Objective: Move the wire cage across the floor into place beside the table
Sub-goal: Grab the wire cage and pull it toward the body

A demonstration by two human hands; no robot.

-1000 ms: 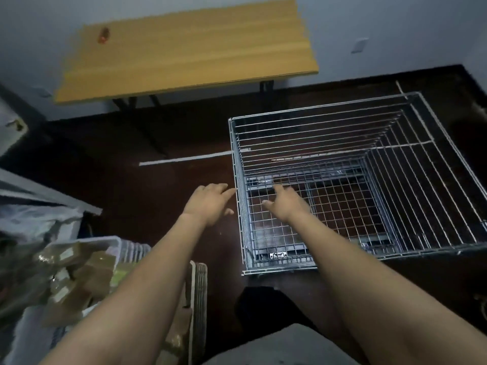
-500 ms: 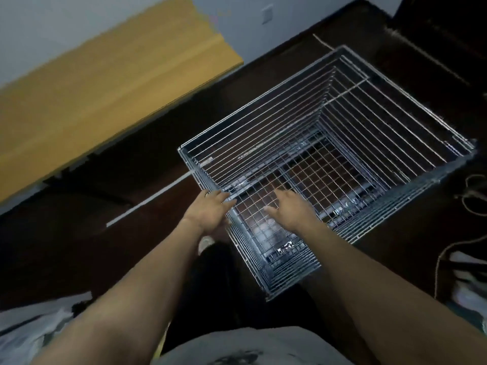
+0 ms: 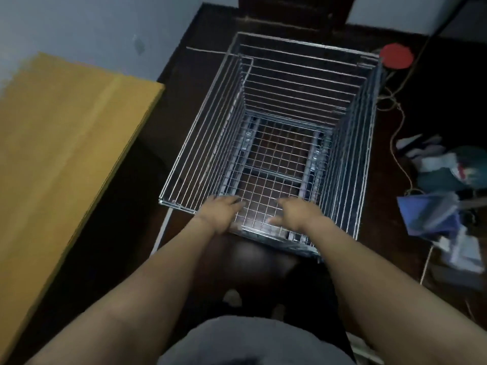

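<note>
The wire cage (image 3: pixel 350 143), silver and open at the top, stands on the dark floor straight ahead of me, its long side running away from me. The yellow wooden table (image 3: pixel 66 143) lies to its left with a strip of floor between them. My left hand (image 3: pixel 218 214) grips the cage's near top rim, fingers curled over the wire. My right hand (image 3: pixel 292 213) holds the same near rim a little to the right.
A red round object (image 3: pixel 396 57) and a cord (image 3: pixel 400 143) lie at the cage's far right corner. Clothes and bags (image 3: pixel 445 196) are heaped on the floor at right. A white strip (image 3: pixel 163 227) lies on the floor by the cage's near left corner. A grey wall is behind the table.
The cage has swung round so that its long side now points away from me, and the table has shifted to my left. Both hands have gone from reaching to holding the near rim.
</note>
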